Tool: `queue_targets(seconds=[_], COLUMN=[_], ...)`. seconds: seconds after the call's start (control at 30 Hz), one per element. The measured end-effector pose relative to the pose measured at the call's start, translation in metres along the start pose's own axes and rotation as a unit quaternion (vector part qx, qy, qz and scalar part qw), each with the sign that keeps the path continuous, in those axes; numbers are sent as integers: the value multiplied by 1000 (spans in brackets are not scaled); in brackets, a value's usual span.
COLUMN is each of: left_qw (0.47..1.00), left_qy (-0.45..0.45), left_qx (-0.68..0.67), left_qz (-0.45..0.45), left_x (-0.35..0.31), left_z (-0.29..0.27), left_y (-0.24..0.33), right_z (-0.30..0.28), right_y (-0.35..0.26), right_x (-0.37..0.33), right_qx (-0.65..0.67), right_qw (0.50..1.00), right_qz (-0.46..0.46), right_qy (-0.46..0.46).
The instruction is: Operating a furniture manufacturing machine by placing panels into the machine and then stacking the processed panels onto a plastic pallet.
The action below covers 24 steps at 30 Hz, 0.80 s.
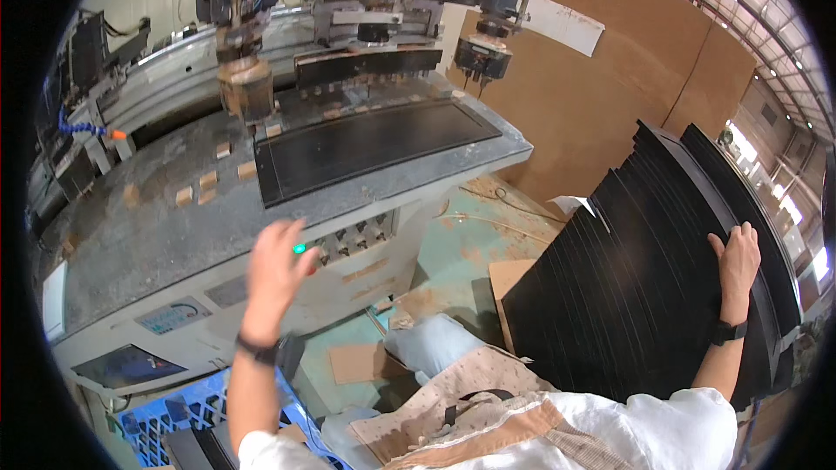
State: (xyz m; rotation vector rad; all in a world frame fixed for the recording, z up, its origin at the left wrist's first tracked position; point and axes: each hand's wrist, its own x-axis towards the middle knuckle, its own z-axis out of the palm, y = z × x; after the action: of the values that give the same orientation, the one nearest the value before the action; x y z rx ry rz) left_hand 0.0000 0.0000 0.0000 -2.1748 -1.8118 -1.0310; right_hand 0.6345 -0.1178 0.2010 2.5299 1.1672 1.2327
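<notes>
Head view: the left hand (pixel 274 268) is raised at the front panel of the machine, fingers loosely together, their tips at a glowing green button (pixel 300 249) — whether they press it I cannot tell. Just right of that button runs a row of dark switches (pixel 353 235). Above the button, on the dusty grey worktop (pixel 131 226), lies a black panel (pixel 370 144) under the drill heads (pixel 374 0). Well right of the button, the right hand (pixel 738 259) rests flat, fingers spread, on a leaning stack of black boards (pixel 644 278) — not clamped around it.
</notes>
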Motion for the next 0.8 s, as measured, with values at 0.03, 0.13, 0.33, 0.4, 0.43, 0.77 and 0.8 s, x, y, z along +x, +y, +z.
queue_targets(seconds=[0.03,0.13,0.33,0.4,0.43,0.77,0.8], left_qw=[997,996,985,972,959,956,954], left_qy=[27,-46,-23,71,100,-51,-76], left_qx=[19,81,171,217,257,290,283], left_qz=[69,-7,-11,49,66,-3,-56], left_x=[27,108,120,88,70,-179,-200], left_z=[10,94,109,109,114,-68,-80], left_y=[-14,53,85,97,100,134,134], right_z=[-3,-29,-79,-96,-102,-33,-31], right_y=[-25,-18,-168,-220,-245,-467,-474], right_x=[-16,37,54,79,90,67,65], right_qx=[61,123,355,416,438,541,543], right_qw=[995,962,823,754,718,550,542], right_qz=[-48,-166,-346,-417,-459,-609,-614], right_qy=[55,179,276,291,285,184,182])
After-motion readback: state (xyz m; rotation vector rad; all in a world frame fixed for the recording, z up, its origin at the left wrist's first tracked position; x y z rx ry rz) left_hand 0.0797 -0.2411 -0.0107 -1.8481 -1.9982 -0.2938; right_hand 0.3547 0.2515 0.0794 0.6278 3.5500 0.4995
